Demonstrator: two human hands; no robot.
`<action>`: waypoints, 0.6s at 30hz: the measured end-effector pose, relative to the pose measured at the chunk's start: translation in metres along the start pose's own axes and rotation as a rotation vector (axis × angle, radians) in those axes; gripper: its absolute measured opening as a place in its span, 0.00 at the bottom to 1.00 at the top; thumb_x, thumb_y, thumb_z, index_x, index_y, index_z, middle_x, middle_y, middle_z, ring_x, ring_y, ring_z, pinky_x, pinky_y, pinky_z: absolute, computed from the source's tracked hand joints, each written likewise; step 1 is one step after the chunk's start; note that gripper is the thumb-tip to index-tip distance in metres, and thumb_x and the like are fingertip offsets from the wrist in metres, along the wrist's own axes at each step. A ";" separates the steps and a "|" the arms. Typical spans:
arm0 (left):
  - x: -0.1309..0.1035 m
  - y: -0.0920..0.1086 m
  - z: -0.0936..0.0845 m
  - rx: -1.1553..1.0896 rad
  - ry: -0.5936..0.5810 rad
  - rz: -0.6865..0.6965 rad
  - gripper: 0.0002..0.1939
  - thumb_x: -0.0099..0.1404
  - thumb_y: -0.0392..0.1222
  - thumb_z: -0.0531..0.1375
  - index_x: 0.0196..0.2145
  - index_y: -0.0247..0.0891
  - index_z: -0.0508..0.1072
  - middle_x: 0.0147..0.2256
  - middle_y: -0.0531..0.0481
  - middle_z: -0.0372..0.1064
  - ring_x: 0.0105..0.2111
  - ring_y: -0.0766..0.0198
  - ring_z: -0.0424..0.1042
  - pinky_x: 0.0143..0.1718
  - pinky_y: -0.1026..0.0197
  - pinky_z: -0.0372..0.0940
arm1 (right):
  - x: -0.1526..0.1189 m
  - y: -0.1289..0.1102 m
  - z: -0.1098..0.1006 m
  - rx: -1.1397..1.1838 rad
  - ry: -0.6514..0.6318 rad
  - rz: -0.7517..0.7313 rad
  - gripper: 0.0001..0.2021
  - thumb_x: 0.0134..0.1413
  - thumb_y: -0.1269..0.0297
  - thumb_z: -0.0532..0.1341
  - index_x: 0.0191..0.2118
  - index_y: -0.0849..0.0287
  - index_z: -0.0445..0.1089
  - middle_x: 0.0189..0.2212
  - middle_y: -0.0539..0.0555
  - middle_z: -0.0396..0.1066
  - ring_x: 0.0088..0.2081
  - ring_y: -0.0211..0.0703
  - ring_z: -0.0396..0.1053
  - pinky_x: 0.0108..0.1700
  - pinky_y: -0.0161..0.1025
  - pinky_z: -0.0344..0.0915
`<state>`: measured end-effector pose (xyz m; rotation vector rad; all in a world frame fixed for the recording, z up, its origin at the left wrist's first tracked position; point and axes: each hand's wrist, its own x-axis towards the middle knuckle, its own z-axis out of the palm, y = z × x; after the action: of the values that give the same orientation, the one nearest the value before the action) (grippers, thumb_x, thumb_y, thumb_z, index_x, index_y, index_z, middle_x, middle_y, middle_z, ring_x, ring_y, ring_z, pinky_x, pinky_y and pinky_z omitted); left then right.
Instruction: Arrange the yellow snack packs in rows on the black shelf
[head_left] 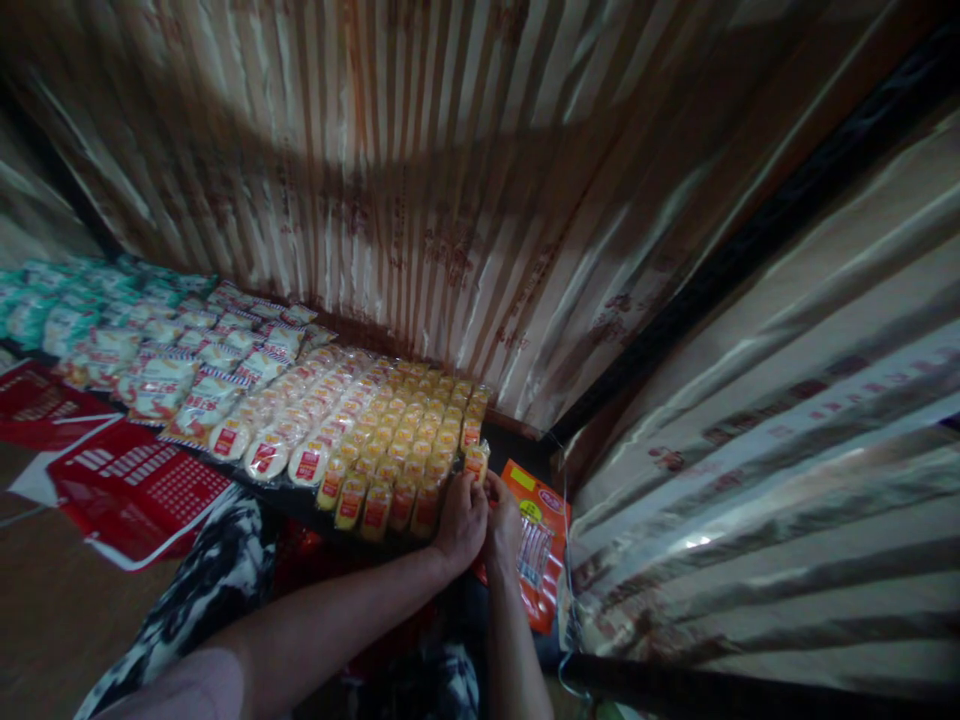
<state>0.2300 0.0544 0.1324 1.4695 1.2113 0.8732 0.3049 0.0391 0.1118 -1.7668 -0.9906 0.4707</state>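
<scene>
Both hands meet at the right end of a shelf of packaged snacks. My left hand (463, 520) is closed, its fingertips at the lower end of a small yellow wrapped cake (475, 462) with a red label. Beside it, my right hand (502, 512) has its fingers bent against the same cake's lower right edge. The cake stands upright at the front of the rightmost row. Rows of similar yellow cakes (405, 437) lie just left of the hands. An orange packet (541, 530) lies to the right, partly behind my right hand.
Round white wrapped cakes (307, 462), white bags (206, 400) and green bags (71, 325) fill the shelf leftward. Red printed sheets (139, 490) hang at its front left. Dark metal posts (675, 320) and creased plastic sheeting (450, 180) stand behind and right.
</scene>
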 end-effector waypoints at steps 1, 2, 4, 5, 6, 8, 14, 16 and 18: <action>0.001 0.000 0.001 0.018 -0.003 0.005 0.12 0.64 0.33 0.49 0.42 0.34 0.69 0.45 0.38 0.70 0.48 0.58 0.70 0.55 0.56 0.60 | 0.001 -0.002 0.001 0.018 0.008 0.011 0.23 0.45 0.52 0.55 0.42 0.60 0.75 0.33 0.58 0.76 0.34 0.50 0.72 0.39 0.44 0.67; 0.003 -0.001 0.002 0.034 -0.005 0.006 0.12 0.64 0.33 0.49 0.41 0.34 0.70 0.45 0.38 0.70 0.48 0.57 0.69 0.56 0.55 0.59 | 0.001 -0.003 0.002 0.037 0.019 0.023 0.23 0.45 0.51 0.55 0.41 0.60 0.76 0.32 0.59 0.76 0.33 0.50 0.72 0.38 0.44 0.67; 0.005 -0.003 0.005 0.041 -0.003 0.005 0.12 0.63 0.32 0.49 0.41 0.35 0.70 0.45 0.39 0.70 0.50 0.57 0.69 0.58 0.53 0.57 | 0.004 -0.007 0.004 0.067 0.035 0.041 0.24 0.46 0.49 0.54 0.41 0.60 0.76 0.31 0.59 0.76 0.31 0.49 0.72 0.36 0.43 0.67; 0.006 -0.004 0.007 0.032 0.010 0.008 0.13 0.63 0.31 0.50 0.41 0.36 0.70 0.45 0.40 0.70 0.51 0.57 0.68 0.59 0.52 0.56 | 0.005 -0.009 0.004 0.078 0.036 0.047 0.25 0.46 0.48 0.54 0.41 0.61 0.76 0.31 0.59 0.76 0.31 0.49 0.71 0.35 0.43 0.67; 0.007 -0.005 0.008 0.021 0.028 0.011 0.13 0.63 0.31 0.50 0.41 0.37 0.70 0.46 0.42 0.70 0.51 0.57 0.67 0.60 0.52 0.55 | 0.006 -0.011 0.005 0.085 0.032 0.052 0.25 0.45 0.48 0.54 0.41 0.61 0.76 0.31 0.59 0.76 0.31 0.49 0.71 0.35 0.43 0.67; 0.007 -0.008 0.010 0.008 0.049 0.024 0.13 0.63 0.31 0.50 0.41 0.38 0.71 0.46 0.43 0.70 0.52 0.57 0.66 0.60 0.52 0.55 | 0.008 -0.013 0.005 0.076 0.015 0.055 0.25 0.45 0.47 0.53 0.40 0.61 0.76 0.30 0.59 0.75 0.31 0.49 0.71 0.35 0.43 0.67; 0.008 -0.014 0.010 -0.042 0.025 0.110 0.14 0.64 0.32 0.50 0.45 0.36 0.70 0.48 0.41 0.68 0.52 0.58 0.66 0.59 0.55 0.57 | 0.015 -0.009 0.008 0.049 -0.018 0.046 0.26 0.44 0.46 0.54 0.40 0.61 0.75 0.32 0.59 0.75 0.32 0.48 0.70 0.35 0.42 0.66; 0.009 -0.018 0.011 -0.043 0.026 0.085 0.15 0.65 0.32 0.50 0.47 0.35 0.70 0.49 0.41 0.68 0.53 0.58 0.65 0.60 0.56 0.56 | 0.019 -0.006 0.010 0.059 -0.046 0.040 0.26 0.44 0.46 0.54 0.40 0.61 0.74 0.33 0.58 0.75 0.32 0.47 0.70 0.36 0.42 0.66; 0.011 -0.021 0.013 -0.007 0.018 0.067 0.15 0.67 0.31 0.49 0.48 0.35 0.70 0.50 0.40 0.68 0.54 0.58 0.64 0.60 0.56 0.56 | 0.022 -0.003 0.012 0.023 -0.049 0.022 0.25 0.46 0.46 0.54 0.40 0.61 0.73 0.32 0.57 0.75 0.31 0.46 0.70 0.36 0.41 0.66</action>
<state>0.2391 0.0618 0.1082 1.5065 1.1767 0.9373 0.3080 0.0637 0.1127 -1.7540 -0.9969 0.5393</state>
